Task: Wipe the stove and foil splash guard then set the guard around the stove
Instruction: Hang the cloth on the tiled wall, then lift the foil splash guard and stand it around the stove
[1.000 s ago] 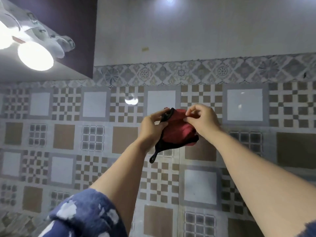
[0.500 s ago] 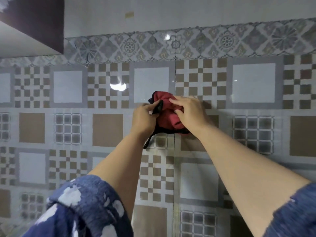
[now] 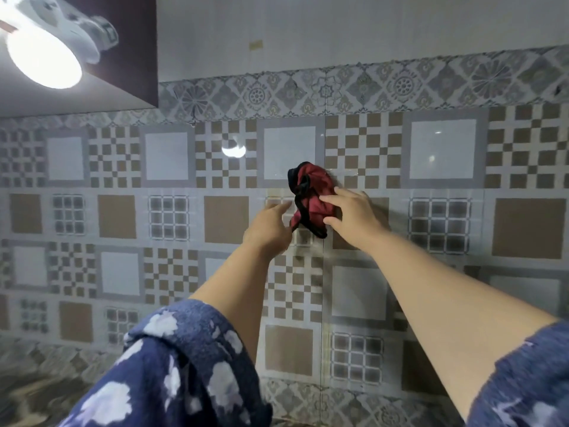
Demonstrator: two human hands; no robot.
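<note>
A crumpled red cloth point(image 3: 311, 192) with black trim sits against the patterned tiled wall point(image 3: 440, 149) at about head height. My right hand point(image 3: 354, 214) holds its right side between forefinger and thumb. My left hand point(image 3: 271, 224) is just left of the cloth, fingers straight and apart from it. Neither the stove nor the foil splash guard is in view.
A dark wall cabinet point(image 3: 132, 41) hangs at the upper left with a bright lamp point(image 3: 43, 57) under it. A marbled counter surface point(image 3: 37, 380) shows at the bottom left. My blue patterned sleeves fill the lower corners.
My left hand has let go of the cloth and drawn slightly back to the left. My right hand still holds the cloth against the wall. The view has tilted back up.
</note>
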